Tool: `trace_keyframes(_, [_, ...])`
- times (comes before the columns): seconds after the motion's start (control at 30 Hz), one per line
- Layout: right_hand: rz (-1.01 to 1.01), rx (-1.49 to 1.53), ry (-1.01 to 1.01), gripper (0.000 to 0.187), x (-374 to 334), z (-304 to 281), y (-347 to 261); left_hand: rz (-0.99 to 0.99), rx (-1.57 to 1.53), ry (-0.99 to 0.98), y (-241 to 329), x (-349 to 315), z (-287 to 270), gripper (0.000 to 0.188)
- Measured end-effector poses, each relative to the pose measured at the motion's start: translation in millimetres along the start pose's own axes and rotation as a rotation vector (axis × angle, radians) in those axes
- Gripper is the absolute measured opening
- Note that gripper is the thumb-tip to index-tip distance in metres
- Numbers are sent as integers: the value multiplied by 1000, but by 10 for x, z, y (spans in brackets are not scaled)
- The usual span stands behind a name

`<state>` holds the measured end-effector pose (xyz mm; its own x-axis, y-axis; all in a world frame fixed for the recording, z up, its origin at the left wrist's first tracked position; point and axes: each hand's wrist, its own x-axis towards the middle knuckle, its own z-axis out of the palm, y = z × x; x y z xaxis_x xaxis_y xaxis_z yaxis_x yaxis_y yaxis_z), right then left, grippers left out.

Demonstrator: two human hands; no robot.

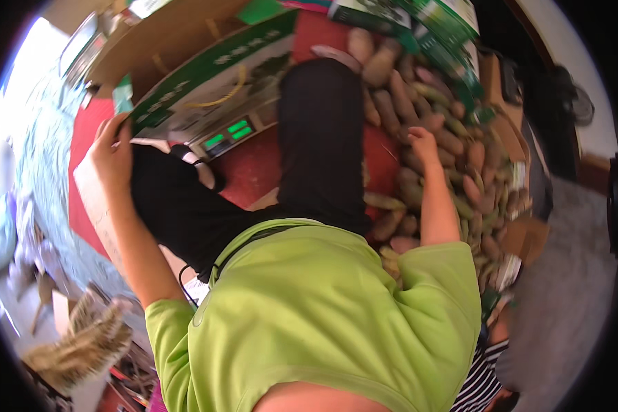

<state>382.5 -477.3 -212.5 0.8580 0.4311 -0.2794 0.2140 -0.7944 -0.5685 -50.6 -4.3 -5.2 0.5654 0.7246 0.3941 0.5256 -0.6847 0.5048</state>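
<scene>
the left hand (110, 154) is at the near left corner of a large green and white box (185, 113), fingers bent; i cannot tell whether they grip the edge. the box stands at the far left, with a yellow handle (221, 100) on its near side and a scale (228, 134) with lit green digits just below. on the right, the right hand (424, 141) is over a wide pile of root vegetables (475, 158), fingers partly curled; whether it holds anything i cannot tell.

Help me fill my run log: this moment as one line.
left hand: at corner of carton, grip unclear | right hand: over tuber pile | scale display: lit green
</scene>
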Motion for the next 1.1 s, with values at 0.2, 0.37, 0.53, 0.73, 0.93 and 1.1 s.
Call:
trace_keyframes(0.2, [341, -22, -1, 25, -995, 360, 1141, -21, 15, -42, -101, 42, 151, 17])
trace_keyframes(0.37, [562, 221, -61, 21, -1423, 720, 1296, -98, 38, -20, -187, 14, 165, 18])
trace_keyframes(0.53, [600, 215, -151, 19, -1553, 1119, 1128, -83, 49, -35, -267, 15, 103, 19])
trace_keyframes(0.73, [351, -57, 52, 21, -1629, 957, 1241, -112, 76, -41, -279, 44, 130, 19])
trace_keyframes(0.93, [225, -692, 126, 48, -1461, 152, 879, -109, 28, -37, -294, 26, 62, 18])
trace_keyframes(1.1, [390, -821, -50, 65, -1361, -113, 1052, -122, 95, -34, -177, 23, 144, 19])
